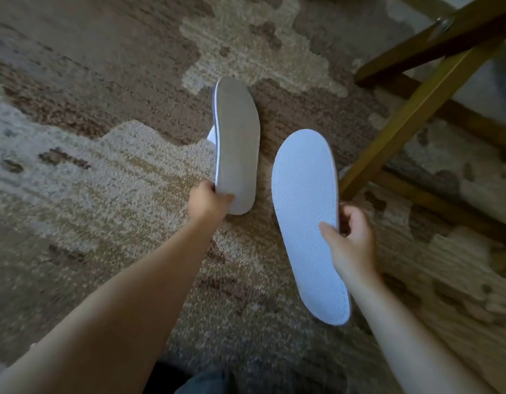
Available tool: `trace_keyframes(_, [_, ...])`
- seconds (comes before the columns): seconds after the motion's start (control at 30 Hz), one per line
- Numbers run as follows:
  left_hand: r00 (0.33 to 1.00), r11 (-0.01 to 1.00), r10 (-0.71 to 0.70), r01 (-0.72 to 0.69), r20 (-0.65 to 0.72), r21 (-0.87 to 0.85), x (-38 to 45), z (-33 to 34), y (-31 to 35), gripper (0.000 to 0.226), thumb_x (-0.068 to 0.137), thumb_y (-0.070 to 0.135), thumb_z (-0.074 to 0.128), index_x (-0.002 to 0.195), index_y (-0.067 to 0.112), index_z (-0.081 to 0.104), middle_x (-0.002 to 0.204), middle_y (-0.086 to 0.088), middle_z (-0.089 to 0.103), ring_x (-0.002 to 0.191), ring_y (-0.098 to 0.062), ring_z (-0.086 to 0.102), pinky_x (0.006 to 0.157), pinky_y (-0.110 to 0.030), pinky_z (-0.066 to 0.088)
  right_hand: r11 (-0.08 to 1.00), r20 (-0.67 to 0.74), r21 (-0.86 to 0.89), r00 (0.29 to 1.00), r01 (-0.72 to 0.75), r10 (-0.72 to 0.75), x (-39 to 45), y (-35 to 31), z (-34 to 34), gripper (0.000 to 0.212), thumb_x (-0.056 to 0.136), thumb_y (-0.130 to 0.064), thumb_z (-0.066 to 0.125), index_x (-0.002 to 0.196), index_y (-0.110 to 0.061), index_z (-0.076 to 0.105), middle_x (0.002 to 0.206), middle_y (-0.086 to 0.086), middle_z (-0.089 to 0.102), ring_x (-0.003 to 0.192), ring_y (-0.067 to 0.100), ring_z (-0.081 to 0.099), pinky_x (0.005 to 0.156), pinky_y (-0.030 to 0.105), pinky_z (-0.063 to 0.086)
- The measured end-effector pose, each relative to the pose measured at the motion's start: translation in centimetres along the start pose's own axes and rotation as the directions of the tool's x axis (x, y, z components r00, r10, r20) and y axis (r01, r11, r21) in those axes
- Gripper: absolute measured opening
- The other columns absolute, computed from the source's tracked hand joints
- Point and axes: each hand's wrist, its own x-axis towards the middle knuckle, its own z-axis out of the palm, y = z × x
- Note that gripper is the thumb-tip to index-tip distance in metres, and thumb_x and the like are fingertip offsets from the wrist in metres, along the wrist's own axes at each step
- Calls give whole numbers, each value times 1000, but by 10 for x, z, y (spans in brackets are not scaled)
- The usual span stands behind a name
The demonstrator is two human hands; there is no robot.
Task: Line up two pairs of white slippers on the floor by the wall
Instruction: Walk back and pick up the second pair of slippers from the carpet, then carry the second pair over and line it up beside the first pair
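Two white slippers hang above the carpet, one in each hand. My left hand [209,201] grips the heel end of the left slipper [237,143], whose grey sole faces me; a bit of its white upper shows at the left edge. My right hand [351,240] pinches the right slipper [305,220] along its right edge, thumb on the dotted white surface that faces me. The two slippers are apart, side by side, toes pointing away from me. No other slippers and no wall are in view.
A patterned brown and beige carpet [104,180] covers the floor. Yellow wooden furniture legs [410,115] slant down at the right, close to the right slipper. My dark trouser leg [203,382] shows at the bottom.
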Motion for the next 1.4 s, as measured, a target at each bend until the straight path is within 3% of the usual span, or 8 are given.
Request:
trace_keyframes(0.13, [995,991,87,-91,-48,-97,-14,-16,6,14,81,14,53,86,12,41,77,-3,49,61,-16,46,46,-26,33,999,15,40,1000,24,-25,0,-6,5,21,79,-7,58,90,-22,49,79,-15,55,68,-2,54,53,12,43])
trace_keyframes(0.3, [982,973,158,-173,-105,-155,-80,-76,28,12,83,12,49,90,15,40,73,7,44,64,-7,44,40,-27,38,990,41,131,998,45,-51,-22,-58,-2,22,78,-4,59,89,-19,48,78,-13,53,69,0,51,49,2,38])
trace_keyframes(0.47, [976,959,122,-163,-181,-233,-193,-156,82,13,84,14,51,89,19,39,76,10,45,67,-4,46,38,-5,37,980,125,197,991,28,-53,-92,-157,-55,24,77,-5,59,83,-25,47,77,-13,54,64,-8,53,52,2,39])
trace_keyframes(0.67, [973,932,110,-172,-204,-319,-325,-262,187,26,83,15,54,71,33,38,74,8,47,64,-6,47,42,-7,40,974,197,225,979,6,-51,-163,-307,-157,32,78,-9,60,78,-37,46,82,-14,56,67,-16,54,52,1,42])
trace_keyframes(0.8, [969,917,172,-223,-177,-331,-396,-320,262,25,82,16,55,73,34,40,76,6,50,68,-11,51,53,-28,46,961,66,275,997,24,-44,-194,-390,-230,25,78,-10,62,81,-32,50,79,-15,56,64,-16,54,51,2,42])
trace_keyframes(1.0, [922,877,369,-386,-114,-285,-472,-339,369,27,81,15,56,71,34,40,73,6,50,64,-9,50,47,-12,43,903,-200,429,978,30,63,-213,-456,-331,24,76,-5,61,77,-27,52,75,-10,58,57,-11,54,50,4,41])
trace_keyframes(1.23, [836,810,545,-504,67,-299,-566,-266,457,19,81,16,58,79,29,44,78,9,52,67,-8,52,38,-6,40,889,-487,448,860,94,155,-242,-442,-481,25,74,-11,62,73,-32,49,74,-9,58,58,-5,55,52,12,45])
trace_keyframes(1.4, [748,790,607,-535,267,-299,-653,-169,495,26,82,15,56,73,34,42,78,8,51,72,-16,52,56,-35,49,875,-645,476,711,88,279,-289,-379,-602,15,76,-9,61,82,-19,51,72,-8,56,55,-6,54,47,9,43])
